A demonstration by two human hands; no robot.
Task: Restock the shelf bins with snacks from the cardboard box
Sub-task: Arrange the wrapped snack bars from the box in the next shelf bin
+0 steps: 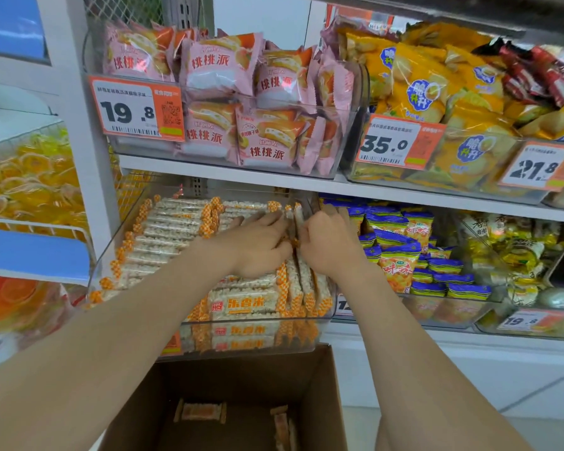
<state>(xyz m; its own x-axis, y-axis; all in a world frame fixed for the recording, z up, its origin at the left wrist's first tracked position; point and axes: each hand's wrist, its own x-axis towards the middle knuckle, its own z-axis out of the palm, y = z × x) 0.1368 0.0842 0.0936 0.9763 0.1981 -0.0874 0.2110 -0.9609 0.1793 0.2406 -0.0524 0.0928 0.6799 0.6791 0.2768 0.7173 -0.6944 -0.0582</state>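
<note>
Both hands met over the right end of the lower-shelf bin, just right of the frame's centre. The left hand (258, 245) lay palm down, its fingers bent to the right and its thumb tucked beneath, pinching a few upright white puffed-rice bars (297, 218) in clear wrappers with orange-checked ends. The right hand (331, 247) was clenched on the same standing bars from the other side, knuckles up and fingertips pressed against the wrappers. The bare forearms rose from the lower left and lower right corners and converged there, wrists roughly level.

The large clear plastic bin (108, 265) sat tilted forward at the centre of the frame. It was nearly full, with flat rows of puffed-rice bars on its left and centre and the upright ones under the hands along its right wall.

Below it, at the bottom centre between the forearms, stood the open brown cardboard box (319, 402). A few loose wrapped bars (201, 412) lay on its floor, well below the hands.

A white shelf board (228, 172) ran across the frame above the bin. On it, at upper centre, stood a clear bin of pink peach-pie packets (222, 70), with yellow snack bags (427, 89) at the upper right. Blue-and-orange packets (399, 265) filled the bin just beside the right hand. An orange-and-white price tag (137, 109) reading 19.8 hung on the pink packets' bin at the upper left.
</note>
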